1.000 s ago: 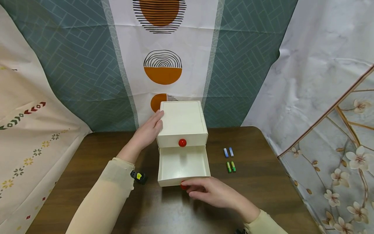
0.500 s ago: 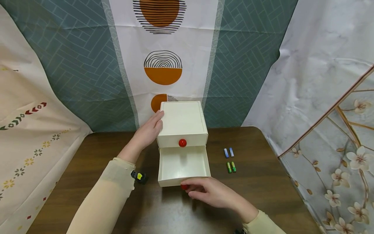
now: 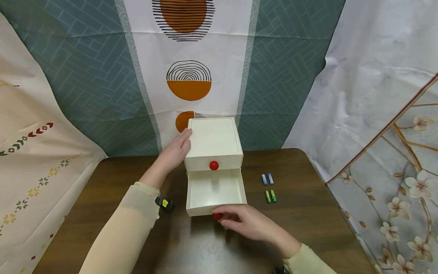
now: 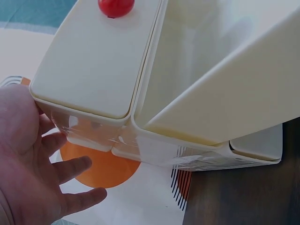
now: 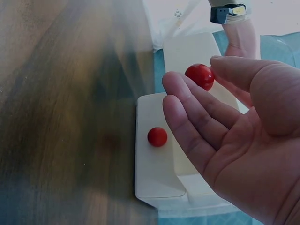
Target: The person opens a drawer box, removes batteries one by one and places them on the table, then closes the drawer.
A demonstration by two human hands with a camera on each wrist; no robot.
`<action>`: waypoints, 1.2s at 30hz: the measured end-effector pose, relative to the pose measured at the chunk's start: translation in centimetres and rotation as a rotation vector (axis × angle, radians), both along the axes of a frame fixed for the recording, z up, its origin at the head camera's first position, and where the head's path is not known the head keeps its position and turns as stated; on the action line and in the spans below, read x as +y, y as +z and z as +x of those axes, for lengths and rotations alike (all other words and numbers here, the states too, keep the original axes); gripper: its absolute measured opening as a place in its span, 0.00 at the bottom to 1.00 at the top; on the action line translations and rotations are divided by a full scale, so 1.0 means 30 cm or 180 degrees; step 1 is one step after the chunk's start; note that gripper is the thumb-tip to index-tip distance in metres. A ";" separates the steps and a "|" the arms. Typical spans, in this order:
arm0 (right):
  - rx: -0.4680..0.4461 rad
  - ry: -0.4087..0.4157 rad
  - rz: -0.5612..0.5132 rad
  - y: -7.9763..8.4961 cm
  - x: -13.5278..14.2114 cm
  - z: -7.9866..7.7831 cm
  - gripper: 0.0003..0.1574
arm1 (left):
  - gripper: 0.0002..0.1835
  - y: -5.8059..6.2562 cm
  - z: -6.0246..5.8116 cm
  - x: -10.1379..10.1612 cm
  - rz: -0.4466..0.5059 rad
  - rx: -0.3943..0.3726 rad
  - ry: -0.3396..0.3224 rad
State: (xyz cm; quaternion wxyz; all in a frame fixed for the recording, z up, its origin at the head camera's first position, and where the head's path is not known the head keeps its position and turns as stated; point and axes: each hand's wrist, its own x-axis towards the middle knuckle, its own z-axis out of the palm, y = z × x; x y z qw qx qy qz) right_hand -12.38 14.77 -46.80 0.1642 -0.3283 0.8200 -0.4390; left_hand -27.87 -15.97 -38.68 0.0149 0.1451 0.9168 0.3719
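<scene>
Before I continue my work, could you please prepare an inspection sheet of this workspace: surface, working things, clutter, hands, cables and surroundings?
Surface: brown wood-look table, with a pale reflection in front of the unit.
Working things: white drawer unit; upper drawer shut, pulled-out drawer beneath it.
Clutter: two blue-and-white cylinders and two green cylinders, battery-like, right of the unit.
Hands: left hand touches the unit's left side; right hand has its fingers around the pulled-out drawer's red knob, grip firmness unclear.
Cables: nothing seen.
Surroundings: patterned back cloth, left cloth and right cloth.
</scene>
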 end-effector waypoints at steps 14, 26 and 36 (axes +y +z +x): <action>-0.0020 -0.0094 -0.0005 0.000 -0.005 -0.031 0.20 | 0.34 0.015 -0.031 0.007 0.0048 -0.0068 -0.0029; -0.0079 -0.0149 -0.0078 -0.006 -0.016 -0.051 0.20 | 0.35 0.013 -0.040 0.006 0.0093 -0.0188 -0.0022; -0.0072 -0.0165 -0.0129 -0.004 -0.032 -0.095 0.22 | 0.36 0.009 -0.044 0.013 0.0058 -0.0091 0.0031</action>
